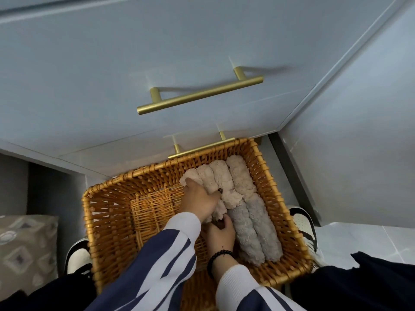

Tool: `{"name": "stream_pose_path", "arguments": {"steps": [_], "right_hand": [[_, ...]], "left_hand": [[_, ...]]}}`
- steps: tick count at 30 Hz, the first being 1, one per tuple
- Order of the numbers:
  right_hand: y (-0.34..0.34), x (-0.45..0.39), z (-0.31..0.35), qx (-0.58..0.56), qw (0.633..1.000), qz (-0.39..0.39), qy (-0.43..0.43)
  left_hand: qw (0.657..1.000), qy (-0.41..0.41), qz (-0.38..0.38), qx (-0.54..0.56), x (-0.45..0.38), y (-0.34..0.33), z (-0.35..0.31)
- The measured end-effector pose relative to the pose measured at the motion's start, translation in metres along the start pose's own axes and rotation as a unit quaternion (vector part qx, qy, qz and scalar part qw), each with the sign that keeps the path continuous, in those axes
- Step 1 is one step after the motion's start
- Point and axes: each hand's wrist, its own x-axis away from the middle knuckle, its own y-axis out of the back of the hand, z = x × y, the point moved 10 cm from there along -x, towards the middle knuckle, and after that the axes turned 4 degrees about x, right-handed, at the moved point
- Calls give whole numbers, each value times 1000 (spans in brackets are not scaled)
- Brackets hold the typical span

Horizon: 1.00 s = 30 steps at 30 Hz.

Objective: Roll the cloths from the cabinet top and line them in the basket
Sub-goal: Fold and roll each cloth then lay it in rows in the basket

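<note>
A square wicker basket (107, 221) stands on the floor in front of the cabinet. Along its right side lie several rolled fluffy cloths: beige rolls (238, 176) at the far end and two grey rolls (253, 234) nearer to me. My left hand (199, 200) presses on the leftmost beige roll (190, 176), fingers wrapped over it. My right hand (221, 234) holds the near end of that same roll, just left of the grey rolls. The left half of the basket floor is bare wicker.
Pale blue cabinet drawers with brass bar handles (199, 95) rise right behind the basket. My shoes (77, 259) flank the basket on both sides. A patterned cushion (24, 248) sits at the left. Pale tiled floor shows at the right.
</note>
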Motion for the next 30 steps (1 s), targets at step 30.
{"name": "stream_pose_path", "arguments": {"steps": [30], "right_hand": [[14,43,41,140,982,77,-102]], "left_hand": [[983,95,51,146,53,48,12]]}}
